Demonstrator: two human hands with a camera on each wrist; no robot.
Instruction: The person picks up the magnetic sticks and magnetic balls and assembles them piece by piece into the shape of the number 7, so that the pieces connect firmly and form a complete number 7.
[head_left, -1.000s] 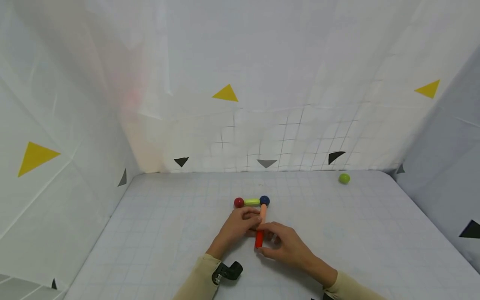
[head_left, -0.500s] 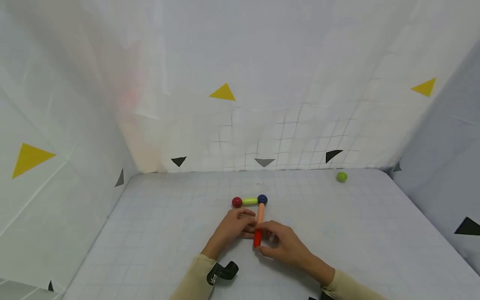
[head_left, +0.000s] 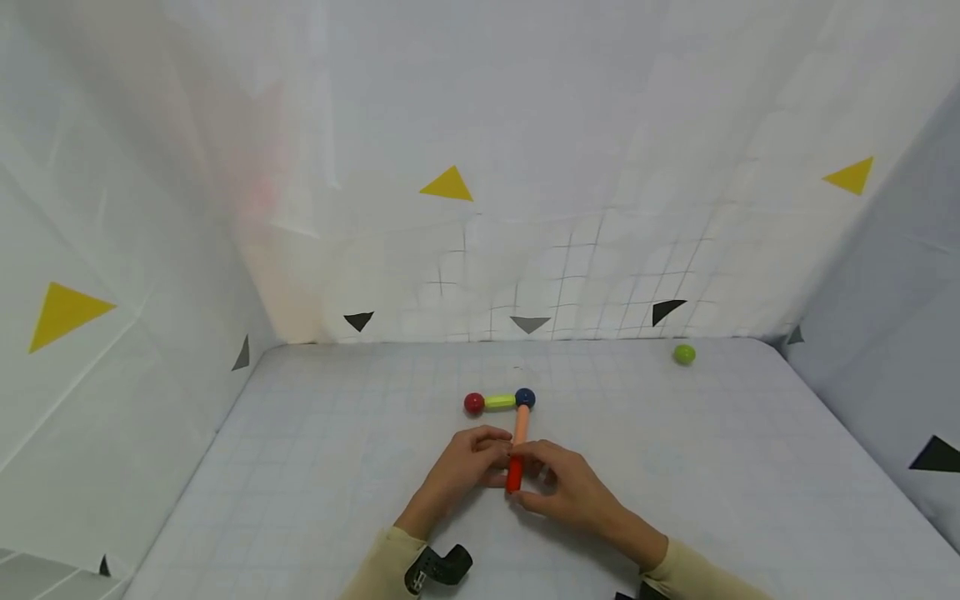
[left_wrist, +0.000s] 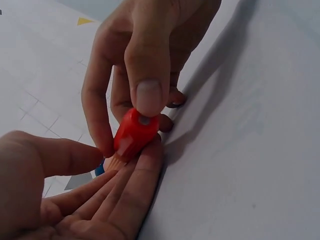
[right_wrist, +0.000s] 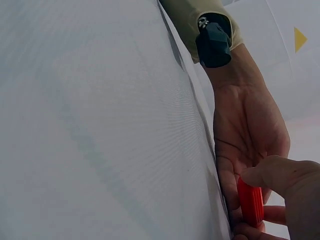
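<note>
My right hand (head_left: pixel 566 487) pinches a red magnetic building rod (head_left: pixel 513 477), its thumb pressing the near end, which shows a grey tip in the left wrist view. Beyond it, in line, lies a peach-orange rod (head_left: pixel 521 423); right fingertips cover the spot where the two meet. My left hand (head_left: pixel 461 467) lies along the left side with fairly straight fingers (left_wrist: pixel 142 175) touching the rods. The orange rod's far end meets a dark blue ball (head_left: pixel 525 398). From that ball a short yellow-green rod (head_left: pixel 498 402) runs left to a dark red ball (head_left: pixel 474 403).
A green ball (head_left: pixel 684 354) sits near the table's back right edge. White sheeting with yellow and black triangles surrounds the white gridded table (head_left: pixel 337 417) at the back and sides. A dark wrist camera (head_left: pixel 442 567) is strapped at the left sleeve.
My left hand has drawn back slightly toward me, its fingers shifting from across the orange rod to its left side. My right hand keeps its pinch on the red rod.
</note>
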